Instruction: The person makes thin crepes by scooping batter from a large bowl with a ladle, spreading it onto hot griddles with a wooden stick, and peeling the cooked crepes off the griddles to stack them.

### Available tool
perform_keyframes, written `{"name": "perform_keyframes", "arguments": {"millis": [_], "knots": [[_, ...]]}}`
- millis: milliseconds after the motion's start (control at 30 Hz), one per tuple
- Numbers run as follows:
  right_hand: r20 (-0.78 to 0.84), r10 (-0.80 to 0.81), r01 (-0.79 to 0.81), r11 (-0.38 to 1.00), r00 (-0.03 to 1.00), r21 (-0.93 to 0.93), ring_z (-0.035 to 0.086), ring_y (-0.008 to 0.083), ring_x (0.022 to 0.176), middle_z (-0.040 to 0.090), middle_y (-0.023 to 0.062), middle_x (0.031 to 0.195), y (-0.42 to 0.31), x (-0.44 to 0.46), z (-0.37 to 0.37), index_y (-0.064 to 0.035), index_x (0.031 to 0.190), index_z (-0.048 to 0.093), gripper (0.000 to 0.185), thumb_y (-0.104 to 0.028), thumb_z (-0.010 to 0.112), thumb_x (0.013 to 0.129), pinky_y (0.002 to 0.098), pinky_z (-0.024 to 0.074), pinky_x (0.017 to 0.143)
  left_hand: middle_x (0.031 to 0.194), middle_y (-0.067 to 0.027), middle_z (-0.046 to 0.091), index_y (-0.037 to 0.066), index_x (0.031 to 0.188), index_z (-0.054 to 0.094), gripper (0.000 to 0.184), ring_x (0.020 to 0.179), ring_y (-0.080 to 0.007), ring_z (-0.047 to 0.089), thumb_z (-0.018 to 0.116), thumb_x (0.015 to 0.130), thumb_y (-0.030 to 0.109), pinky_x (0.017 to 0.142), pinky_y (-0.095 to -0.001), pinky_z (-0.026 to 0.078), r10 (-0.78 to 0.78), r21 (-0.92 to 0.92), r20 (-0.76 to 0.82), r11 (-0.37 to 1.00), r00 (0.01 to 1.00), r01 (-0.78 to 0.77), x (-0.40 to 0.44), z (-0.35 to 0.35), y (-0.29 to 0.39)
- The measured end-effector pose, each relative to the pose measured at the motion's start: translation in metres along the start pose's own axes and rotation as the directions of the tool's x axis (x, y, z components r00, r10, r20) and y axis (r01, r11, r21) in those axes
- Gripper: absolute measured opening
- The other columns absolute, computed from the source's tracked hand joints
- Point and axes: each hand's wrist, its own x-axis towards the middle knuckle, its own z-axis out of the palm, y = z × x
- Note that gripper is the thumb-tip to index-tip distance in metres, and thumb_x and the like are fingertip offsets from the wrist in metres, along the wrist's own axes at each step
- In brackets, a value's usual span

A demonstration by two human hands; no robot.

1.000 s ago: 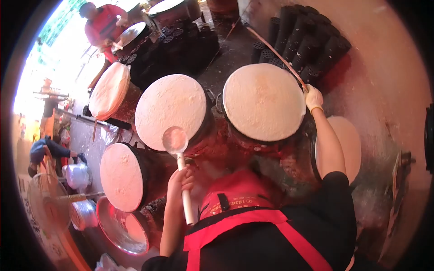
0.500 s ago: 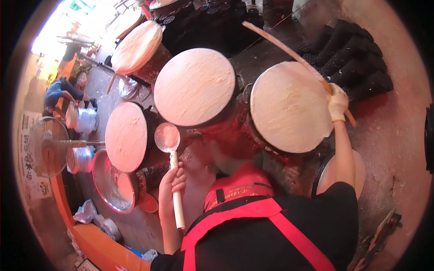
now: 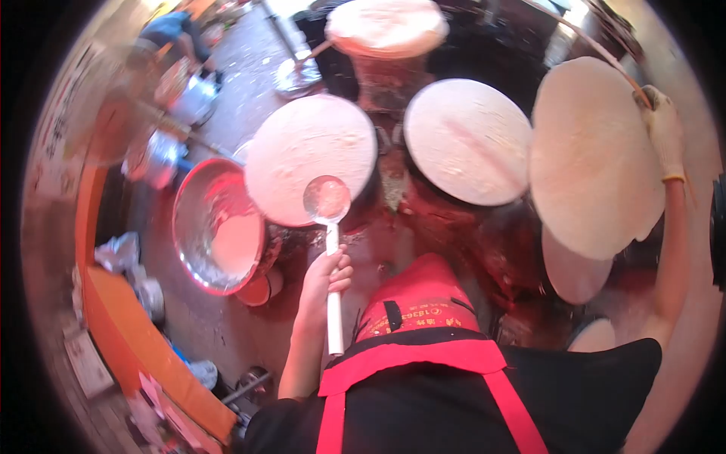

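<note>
My left hand (image 3: 327, 276) is closed round the white handle of a ladle (image 3: 327, 198), its bowl upward over the near edge of the left griddle's pale round flatbread (image 3: 306, 147). My right hand (image 3: 664, 125), in a white glove, grips a long thin wooden stick (image 3: 597, 47). From the stick and beside that hand hangs a large thin round flatbread (image 3: 597, 159), raised and tilted. Whether my fingers also pinch its edge I cannot tell. Another pale round (image 3: 469, 140) covers the middle griddle. Below the raised flatbread, part of a further pale disc (image 3: 575, 265) shows.
A red-rimmed metal basin (image 3: 181, 246) with pale batter stands left of the griddles. Behind them is a stack of flatbreads (image 3: 387, 26). At the left are a blurred fan (image 3: 102, 113) and an orange ledge (image 3: 136, 325). A person in blue (image 3: 170, 30) bends over at the upper left.
The right flatbread has come up off its griddle with the stick and my right hand, which moved right and up. The view has turned, and the ladle now overlaps the left griddle.
</note>
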Motion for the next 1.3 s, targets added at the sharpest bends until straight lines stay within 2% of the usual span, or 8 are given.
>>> {"name": "perform_keyframes", "arguments": {"millis": [167, 400, 700, 1000, 1067, 1133, 1200, 1300], "knots": [[-0.427, -0.424, 0.364, 0.906, 0.799, -0.217, 0.064, 0.0310, 0.103, 0.066, 0.0103, 0.115, -0.118, 0.142, 0.046, -0.0155, 0.124, 0.061, 0.034, -0.033, 0.051, 0.096, 0.0386, 0.0528, 0.083, 0.077, 0.0001, 0.041, 0.000, 0.114, 0.046, 0.017, 0.054, -0.0026, 0.035, 0.049, 0.099, 0.007, 0.040, -0.0151, 0.027, 0.187, -0.066, -0.140, 0.978, 0.972, -0.197, -0.016, -0.029, 0.052], [-0.552, -0.653, 0.714, 0.686, 0.518, -0.141, 0.064, 0.0246, 0.066, 0.060, 0.0054, 0.076, -0.340, 0.208, 0.180, -0.0189, 0.103, 0.061, 0.018, -0.014, 0.054, 0.087, 0.0383, 0.0496, 0.053, 0.078, -0.0017, 0.043, -0.004, 0.116, 0.048, 0.019, 0.051, -0.0032, 0.034, 0.047, 0.100, 0.006, 0.037, -0.0156, 0.025, 0.362, -0.239, -0.293, 0.869, 0.885, -0.434, -0.024, -0.055, 0.115], [-0.265, -0.618, 0.670, 0.714, 0.740, 0.203, 0.065, 0.0232, 0.080, 0.061, 0.0039, 0.085, -0.460, 0.160, 0.359, -0.0139, 0.088, 0.061, 0.008, -0.014, 0.053, 0.086, 0.0361, 0.0549, 0.065, 0.078, -0.0035, 0.041, -0.006, 0.117, 0.045, 0.021, 0.052, -0.0055, 0.035, 0.043, 0.101, 0.007, 0.038, -0.0172, 0.032, 0.321, -0.554, -0.459, 0.626, 0.829, -0.549, -0.051, -0.029, 0.156], [0.087, -0.590, 0.489, 0.735, 0.803, 0.469, 0.066, 0.0358, 0.087, 0.068, 0.0153, 0.099, -0.483, 0.098, 0.289, -0.0184, 0.120, 0.063, 0.040, -0.018, 0.067, 0.080, 0.0455, 0.0514, 0.077, 0.072, -0.0022, 0.042, -0.006, 0.118, 0.045, 0.023, 0.048, -0.0065, 0.038, 0.042, 0.101, 0.009, 0.039, -0.0195, 0.037, 0.245, -0.703, -0.397, 0.539, 0.885, -0.464, -0.066, -0.122, 0.175], [0.409, -0.685, 0.342, 0.686, 0.603, 0.642, 0.066, 0.0342, 0.077, 0.066, 0.0194, 0.081, -0.545, 0.069, 0.228, -0.0115, 0.103, 0.067, 0.028, -0.035, 0.055, 0.094, 0.0420, 0.0504, 0.071, 0.072, -0.0026, 0.046, -0.007, 0.119, 0.044, 0.026, 0.047, -0.0078, 0.039, 0.037, 0.102, 0.011, 0.039, -0.0197, 0.038, 0.334, -0.579, -0.360, 0.653, 0.871, -0.489, -0.063, -0.158, 0.185], [0.455, -0.828, -0.044, 0.467, 0.328, 0.883, 0.044, 0.0150, 0.058, 0.052, 0.0017, 0.067, -0.595, 0.016, 0.199, -0.0026, 0.103, 0.066, 0.042, -0.041, 0.049, 0.098, 0.0293, 0.0404, 0.058, 0.072, -0.0037, 0.046, -0.008, 0.120, 0.041, 0.026, 0.050, -0.0079, 0.042, 0.040, 0.102, 0.011, 0.040, -0.0199, 0.038, 0.284, -0.733, -0.379, 0.488, 0.881, -0.473, -0.067, -0.190, 0.205], [0.665, -0.726, -0.396, 0.670, -0.176, 0.627, 0.042, 0.0112, 0.052, 0.053, 0.0033, 0.072, -0.646, -0.027, 0.139, -0.0101, 0.134, 0.053, 0.044, -0.035, 0.050, 0.098, 0.0263, 0.0359, 0.047, 0.076, -0.0032, 0.043, -0.007, 0.119, 0.040, 0.024, 0.053, -0.0064, 0.040, 0.046, 0.099, 0.006, 0.041, -0.0177, 0.035, 0.300, -0.783, -0.351, 0.426, 0.887, -0.453, -0.071, -0.231, 0.230], [0.603, -0.709, -0.549, 0.687, -0.366, 0.476, 0.046, 0.0089, 0.052, 0.056, 0.0053, 0.077, -0.733, -0.109, 0.068, -0.0128, 0.148, 0.033, 0.061, -0.038, 0.054, 0.096, 0.0208, 0.0340, 0.043, 0.072, -0.0016, 0.047, -0.001, 0.094, 0.045, 0.010, 0.049, -0.0052, 0.041, 0.049, 0.096, 0.009, 0.040, -0.0160, 0.033, 0.323, -0.414, -0.555, 0.692, 0.766, -0.592, -0.053, -0.344, 0.282]]}}
